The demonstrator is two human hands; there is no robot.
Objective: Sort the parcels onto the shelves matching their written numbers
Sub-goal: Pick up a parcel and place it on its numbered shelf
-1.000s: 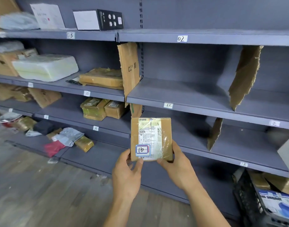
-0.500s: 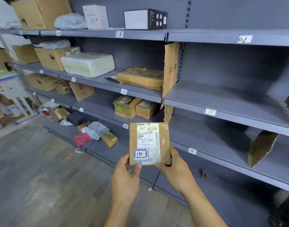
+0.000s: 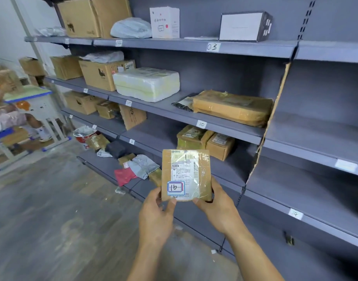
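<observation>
Both hands, left hand (image 3: 154,217) and right hand (image 3: 218,207), pinched the flat brown cardboard parcel (image 3: 186,175) by its lower corners; its handwritten "16" sticker (image 3: 175,188) sat just above the left thumb.

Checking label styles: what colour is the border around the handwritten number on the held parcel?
The sticker border is blue with a thin red line, head view.
</observation>
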